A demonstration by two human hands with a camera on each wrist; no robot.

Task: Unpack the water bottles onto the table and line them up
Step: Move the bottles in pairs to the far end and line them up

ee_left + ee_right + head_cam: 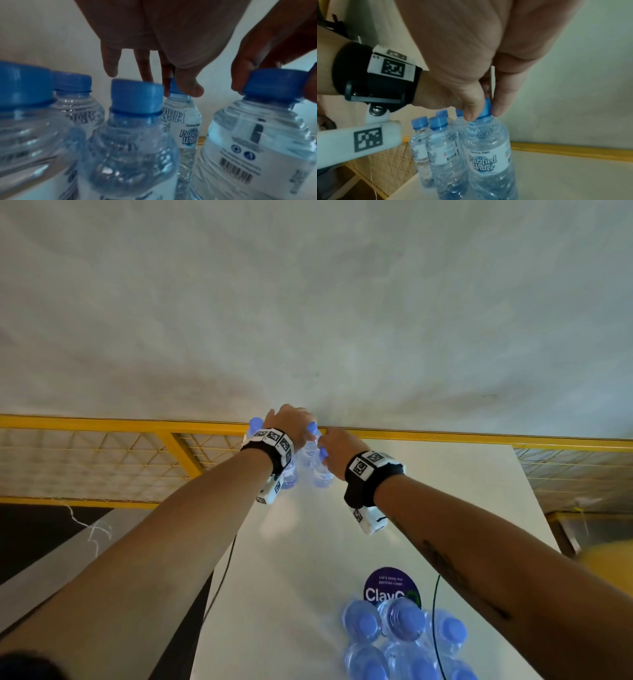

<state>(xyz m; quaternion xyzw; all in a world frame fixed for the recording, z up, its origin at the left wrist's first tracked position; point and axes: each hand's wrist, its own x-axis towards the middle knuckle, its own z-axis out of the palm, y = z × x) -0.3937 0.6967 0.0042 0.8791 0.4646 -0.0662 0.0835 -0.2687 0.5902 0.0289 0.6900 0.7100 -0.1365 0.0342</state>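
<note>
The right hand (477, 108) pinches a water bottle's cap (485, 109) beside the cluster (436, 142) at the desk's (445, 491) far edge; the left hand (154, 54) pinches another cap (173, 86). A nudge could topple neighbours overboard.

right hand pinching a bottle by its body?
No, the right hand pinches the blue cap of a bottle, not its body.

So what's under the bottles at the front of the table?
A round purple sticker pokes out behind the near bottles on the white table. Its lower part is covered, so the rest of its words can't be read.
</note>
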